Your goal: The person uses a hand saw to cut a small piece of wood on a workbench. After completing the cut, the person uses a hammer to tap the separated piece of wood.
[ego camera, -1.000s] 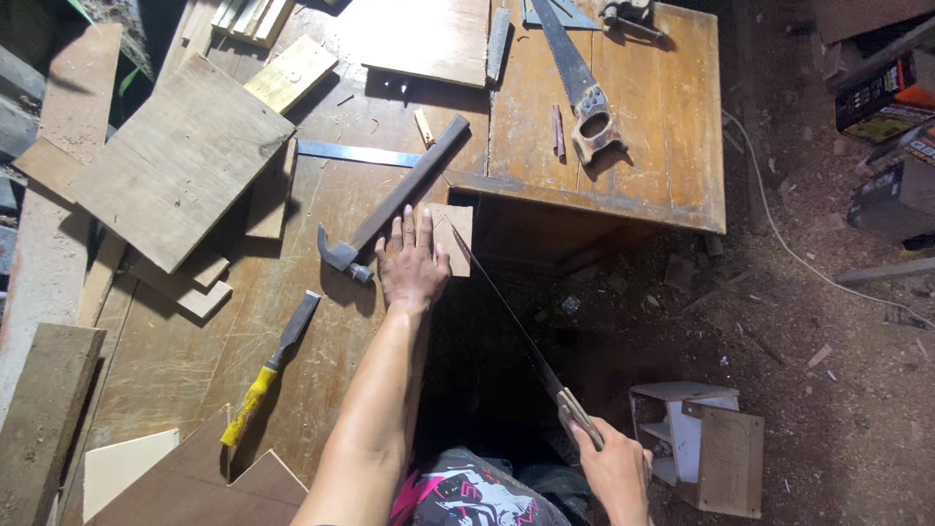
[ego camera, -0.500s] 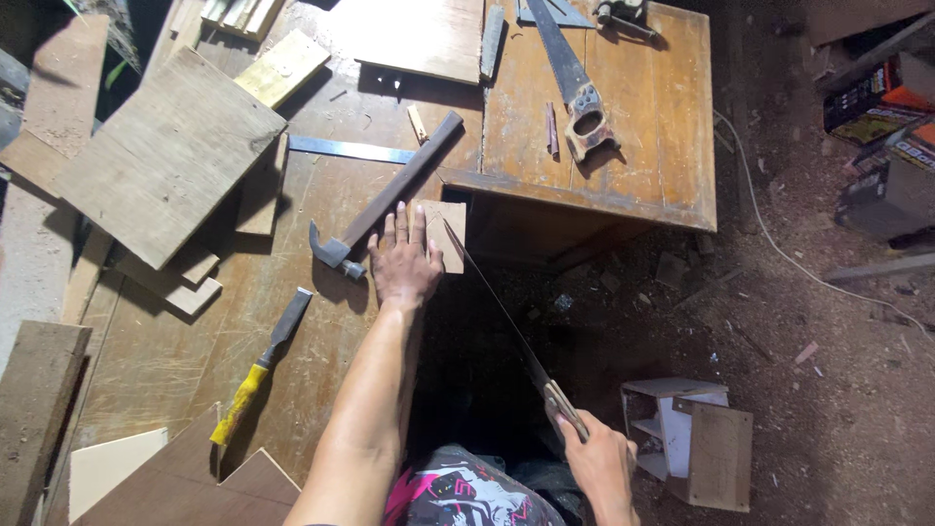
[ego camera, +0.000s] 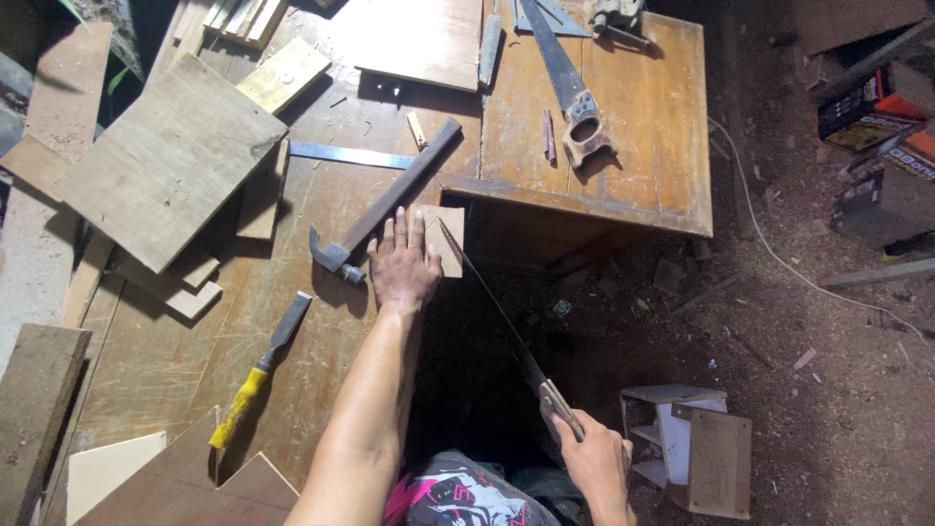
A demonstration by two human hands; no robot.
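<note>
- Wooden workbench filling left and centre of frame, scratched, strewn with offcuts and tools.
- Wooden cabinet top at upper centre-right, butted against the bench; open dark gap just below its front edge.
- Dirt floor across right side, littered with chips; thin pale cord trailing over it.
- Large plywood board at upper left, lying flat and tilted, resting on smaller scraps.
- Small white-and-wood box frame at lower right, on the floor.
- Handsaw running diagonally from centre down to lower centre-right, blade tip set against small wood piece, handle low in frame.
- Second handsaw lying idle on cabinet top, upper centre.
- Hammer with long dark handle, lying diagonally at centre, head just left of the wrist.
- Left hand at centre, fingers spread flat and released, pressing down on small wood piece, grasping nothing.
- Right hand at lower centre-right, fingers clenched round the handsaw's handle.
- Chisel with yellow handle, lower left, well apart from both hands.
- Small wood piece at centre, on bench edge just under cabinet corner, partly covered by the left fingers.
- Metal ruler above the hammer, flat on bench.
</note>
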